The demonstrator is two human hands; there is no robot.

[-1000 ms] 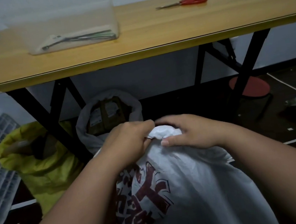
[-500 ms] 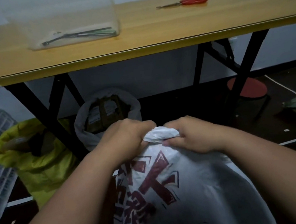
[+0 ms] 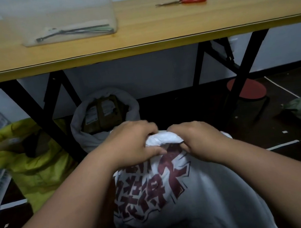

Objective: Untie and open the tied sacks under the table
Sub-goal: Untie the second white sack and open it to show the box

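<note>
The white sack [image 3: 185,195], printed with dark red characters, stands on the floor in front of the table [image 3: 154,36], nearest the camera, and its gathered neck [image 3: 161,140] is bunched into a knot at the top. The knot lies directly between the two hands, its long axis running roughly from 9 to 3 o'clock. It is gripped at its 9 o'clock end by the left hand [image 3: 132,141], fingers curled around the fabric, and at its 3 o'clock end by the right hand [image 3: 197,139], likewise curled and pinching. Neither hand is nearer; the knot is shared equally, so loosening is judged to depend on the ends being pulled apart along that axis.

The fingertips are hidden under the cloth, and how the knot is wound cannot be made out. The sack's base is cut off by the lower edge.

At 11 o'clock a grey sack [image 3: 104,120] sits already open under the table; at 9 o'clock a yellow sack [image 3: 33,163] is also open.
</note>
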